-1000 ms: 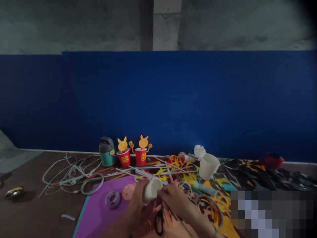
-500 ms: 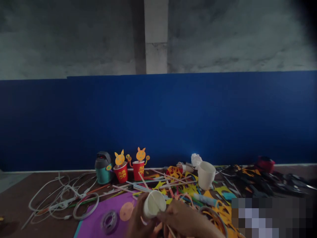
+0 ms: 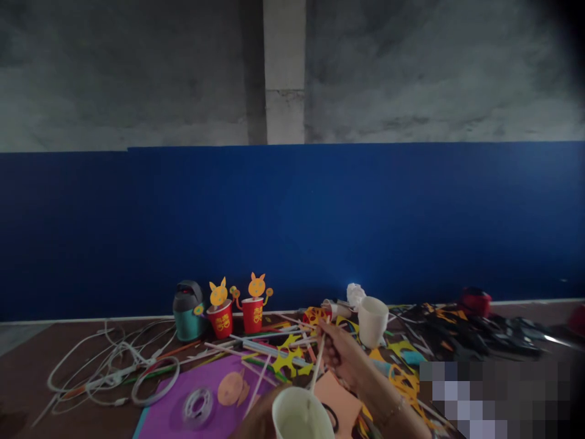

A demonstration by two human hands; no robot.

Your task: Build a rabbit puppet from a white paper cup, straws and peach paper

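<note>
A white paper cup (image 3: 296, 421) is at the bottom edge, its open mouth tilted toward me. My left hand (image 3: 259, 417) grips it from the left side, though most of the fingers are hidden behind the cup. Above the cup's right rim, my right hand (image 3: 337, 349) pinches a pale thin stick (image 3: 318, 363), whose lower end meets the rim. Just right of the cup lies a salmon-coloured paper sheet (image 3: 338, 399). On the left, a purple sheet (image 3: 176, 399) carries a clear tape roll (image 3: 198, 407) and an orange paper animal head (image 3: 231, 388).
Two red paper cups (image 3: 220, 320) with orange animal figures stand at the back, beside a teal-and-dark container (image 3: 188, 314). Another white cup (image 3: 372, 322) stands right of centre. White cables (image 3: 109, 366) tangle at left; yellow paper scraps (image 3: 287, 360) and straws cover the middle. A blue panel (image 3: 292, 225) rises behind.
My right hand has risen away from the cup's mouth, drawing the stick upward. The cup has come lower and closer to me, with my left hand still at its side.
</note>
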